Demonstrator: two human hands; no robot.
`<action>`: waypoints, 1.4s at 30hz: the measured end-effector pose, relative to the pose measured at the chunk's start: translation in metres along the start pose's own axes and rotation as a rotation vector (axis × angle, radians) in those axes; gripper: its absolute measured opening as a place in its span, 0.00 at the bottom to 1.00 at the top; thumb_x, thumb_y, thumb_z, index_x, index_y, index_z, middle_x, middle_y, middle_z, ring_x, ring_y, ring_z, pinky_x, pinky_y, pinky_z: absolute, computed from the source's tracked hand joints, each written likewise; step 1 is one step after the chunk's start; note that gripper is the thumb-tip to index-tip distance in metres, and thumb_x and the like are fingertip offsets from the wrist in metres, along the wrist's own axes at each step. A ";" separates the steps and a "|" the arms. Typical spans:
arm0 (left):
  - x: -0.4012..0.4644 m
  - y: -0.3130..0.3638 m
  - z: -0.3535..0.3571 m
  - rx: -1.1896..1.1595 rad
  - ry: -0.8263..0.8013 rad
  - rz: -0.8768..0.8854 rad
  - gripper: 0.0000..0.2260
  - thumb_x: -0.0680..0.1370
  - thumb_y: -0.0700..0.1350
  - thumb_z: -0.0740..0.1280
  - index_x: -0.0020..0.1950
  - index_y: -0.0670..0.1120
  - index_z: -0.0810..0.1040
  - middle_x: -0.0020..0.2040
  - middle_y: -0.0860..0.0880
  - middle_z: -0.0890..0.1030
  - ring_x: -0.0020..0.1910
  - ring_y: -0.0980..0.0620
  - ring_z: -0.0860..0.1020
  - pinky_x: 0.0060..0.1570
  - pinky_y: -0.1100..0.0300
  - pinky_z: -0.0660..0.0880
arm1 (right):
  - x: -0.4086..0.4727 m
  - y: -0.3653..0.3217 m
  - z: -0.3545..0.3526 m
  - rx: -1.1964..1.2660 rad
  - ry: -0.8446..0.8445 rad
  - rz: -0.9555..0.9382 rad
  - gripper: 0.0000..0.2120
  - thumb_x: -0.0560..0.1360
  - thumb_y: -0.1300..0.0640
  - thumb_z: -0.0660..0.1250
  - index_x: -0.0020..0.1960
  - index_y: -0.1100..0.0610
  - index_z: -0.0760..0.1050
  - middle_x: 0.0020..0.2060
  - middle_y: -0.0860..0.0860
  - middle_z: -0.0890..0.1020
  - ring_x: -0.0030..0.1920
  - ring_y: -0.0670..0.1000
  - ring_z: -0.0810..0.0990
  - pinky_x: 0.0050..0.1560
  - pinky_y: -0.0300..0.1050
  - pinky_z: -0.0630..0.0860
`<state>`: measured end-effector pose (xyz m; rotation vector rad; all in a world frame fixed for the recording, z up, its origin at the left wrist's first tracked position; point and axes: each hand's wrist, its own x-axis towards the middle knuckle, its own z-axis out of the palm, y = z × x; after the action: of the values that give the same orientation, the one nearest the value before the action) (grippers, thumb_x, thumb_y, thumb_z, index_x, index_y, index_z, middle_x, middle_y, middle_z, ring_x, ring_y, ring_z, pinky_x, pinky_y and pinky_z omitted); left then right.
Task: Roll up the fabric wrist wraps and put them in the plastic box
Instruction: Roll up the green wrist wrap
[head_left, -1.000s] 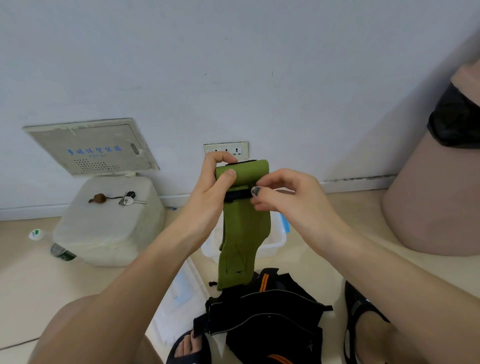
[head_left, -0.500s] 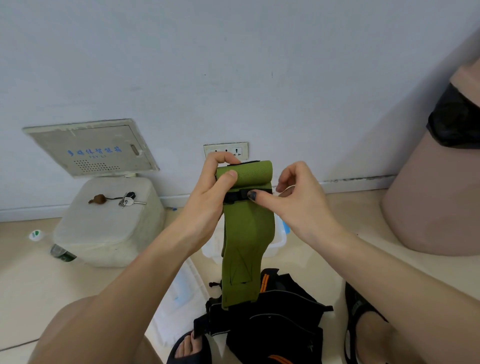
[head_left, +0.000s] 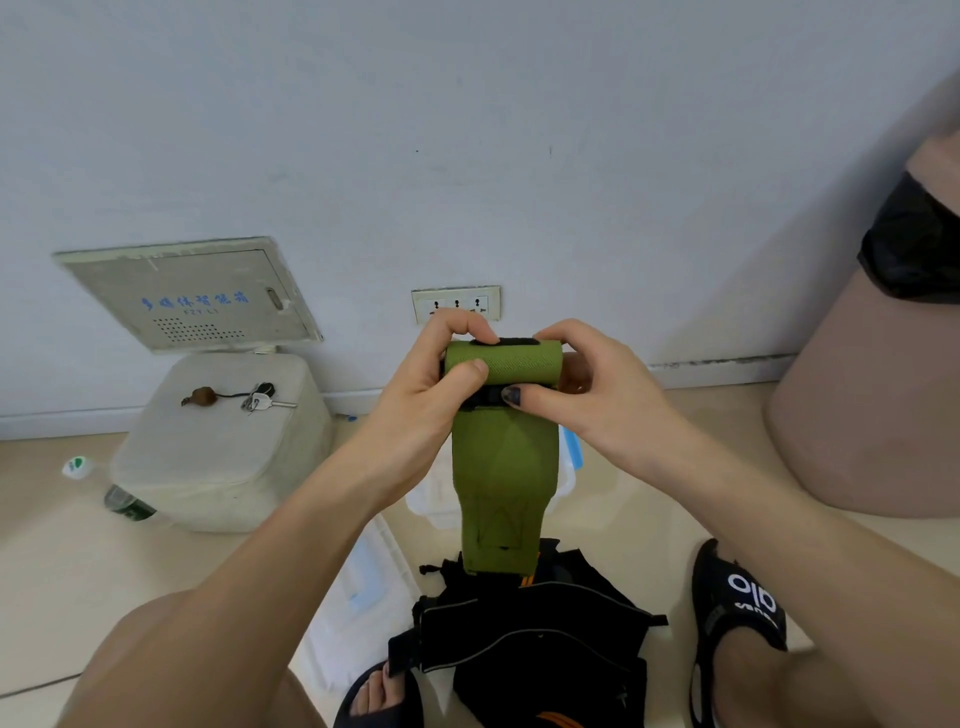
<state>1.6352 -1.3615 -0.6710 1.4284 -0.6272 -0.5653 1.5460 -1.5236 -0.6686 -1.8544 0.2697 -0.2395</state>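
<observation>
- So, the green wrist wrap (head_left: 504, 457) is up in the air in the middle, in front of the wall. Its top part is rolled into a fat tube, and the rest hangs down flat like a tail.
- It looks soft, light and bendy. I think it would unroll fast if let go, so the best place to hold it is on the two ends of the roll, pinching tight.
- The left hand (head_left: 431, 384) is curled shut on the left end of the roll, thumb in front, fingers on top.
- The right hand (head_left: 587, 395) is curled shut on the right end, with its thumb pressed on a black strap just under the roll.
- The plastic box (head_left: 569, 467) is on the floor behind the hanging tail, mostly hidden. I cannot tell what is inside.
- A black bag (head_left: 530, 644) lies near, under the tail.
- Far left, some keys (head_left: 260, 400) rest on a white block (head_left: 218, 447).
- Most of the wrap is not rolled yet.
</observation>
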 end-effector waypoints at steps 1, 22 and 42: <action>0.000 0.000 0.000 0.008 -0.008 0.004 0.11 0.77 0.43 0.61 0.50 0.58 0.77 0.46 0.42 0.71 0.45 0.45 0.70 0.45 0.49 0.70 | 0.000 0.000 -0.001 -0.003 -0.012 -0.001 0.18 0.64 0.43 0.76 0.51 0.43 0.76 0.45 0.58 0.85 0.48 0.63 0.83 0.51 0.66 0.80; -0.001 0.002 -0.004 0.126 0.016 0.043 0.12 0.74 0.40 0.63 0.48 0.56 0.78 0.41 0.51 0.75 0.43 0.49 0.71 0.44 0.53 0.70 | -0.002 -0.007 -0.003 0.324 -0.059 0.150 0.07 0.79 0.54 0.72 0.57 0.52 0.82 0.55 0.69 0.81 0.49 0.60 0.85 0.52 0.53 0.83; 0.003 -0.004 0.003 -0.073 0.055 -0.146 0.12 0.73 0.46 0.64 0.56 0.53 0.77 0.51 0.47 0.81 0.50 0.48 0.80 0.48 0.51 0.78 | -0.002 -0.010 -0.011 0.293 -0.108 0.175 0.19 0.76 0.55 0.76 0.64 0.44 0.78 0.57 0.56 0.85 0.56 0.53 0.85 0.57 0.49 0.81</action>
<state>1.6356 -1.3659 -0.6743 1.4230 -0.4567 -0.6551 1.5415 -1.5305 -0.6554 -1.5381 0.3038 -0.0537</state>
